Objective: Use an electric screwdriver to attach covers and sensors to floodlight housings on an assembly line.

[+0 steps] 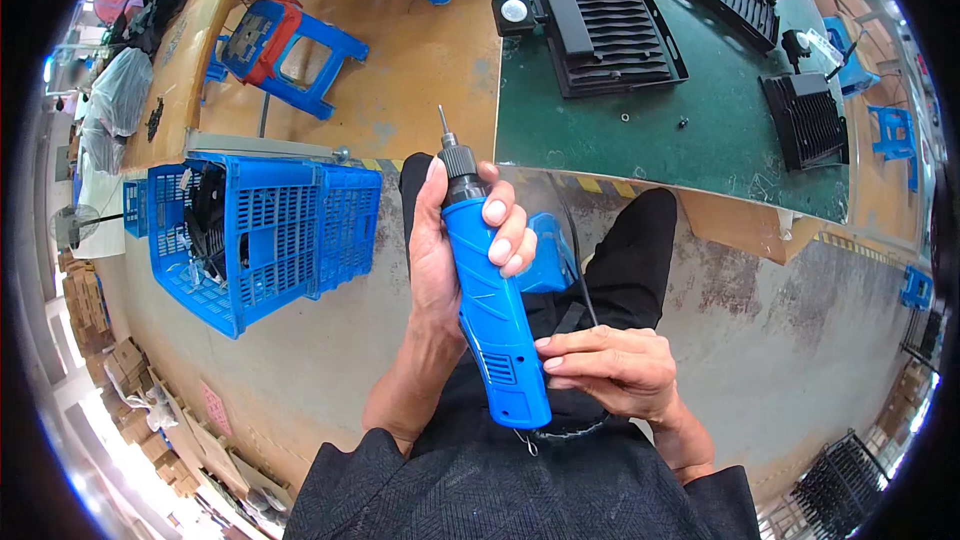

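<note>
While the left hand [431, 258] wraps around a blue electric screwdriver [496, 315], the right hand [622, 368] touches its lower side with fingers nearly together; whether they pinch anything, I cannot tell. The screwdriver is held off the green table [575, 138], near its front left corner, bit pointing away. A black finned lamp [610, 28] lies near the table's left edge.

Left hand [430, 265] in a curled grip, right hand [632, 370] lower in apparent pinch.
</note>
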{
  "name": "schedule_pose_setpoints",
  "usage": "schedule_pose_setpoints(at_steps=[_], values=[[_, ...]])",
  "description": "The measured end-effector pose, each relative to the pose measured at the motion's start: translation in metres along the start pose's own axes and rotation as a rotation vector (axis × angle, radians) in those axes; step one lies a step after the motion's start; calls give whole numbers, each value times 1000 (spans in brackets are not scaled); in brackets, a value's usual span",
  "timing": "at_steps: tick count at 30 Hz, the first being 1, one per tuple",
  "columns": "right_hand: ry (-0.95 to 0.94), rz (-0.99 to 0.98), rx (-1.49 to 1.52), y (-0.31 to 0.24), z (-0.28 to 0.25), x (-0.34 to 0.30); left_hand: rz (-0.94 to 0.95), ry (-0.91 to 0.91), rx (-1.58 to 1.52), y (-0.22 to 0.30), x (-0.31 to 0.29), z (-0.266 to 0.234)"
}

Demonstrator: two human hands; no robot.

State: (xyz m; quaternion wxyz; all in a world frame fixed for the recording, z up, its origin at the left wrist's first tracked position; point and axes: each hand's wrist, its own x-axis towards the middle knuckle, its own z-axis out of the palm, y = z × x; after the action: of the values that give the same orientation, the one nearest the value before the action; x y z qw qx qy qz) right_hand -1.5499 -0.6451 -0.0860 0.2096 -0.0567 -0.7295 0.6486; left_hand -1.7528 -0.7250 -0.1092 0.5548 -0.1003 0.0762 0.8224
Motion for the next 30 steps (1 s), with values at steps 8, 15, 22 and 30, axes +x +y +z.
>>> schedule_pose_setpoints(at_steps=[8, 15, 22, 30], values=[[-7, 8, 34, -3, 1, 2, 68, 20, 35, -1, -3, 4], [53, 28, -18, 1, 8, 5, 128, 51, 162, 4, -9, 11], [-139, 419, -123, 3, 34, 30, 385, 285, 751, 11, -18, -4], [69, 581, -44, 30, 72, 90, 988, 644, 1719, 314, 1, -29]])
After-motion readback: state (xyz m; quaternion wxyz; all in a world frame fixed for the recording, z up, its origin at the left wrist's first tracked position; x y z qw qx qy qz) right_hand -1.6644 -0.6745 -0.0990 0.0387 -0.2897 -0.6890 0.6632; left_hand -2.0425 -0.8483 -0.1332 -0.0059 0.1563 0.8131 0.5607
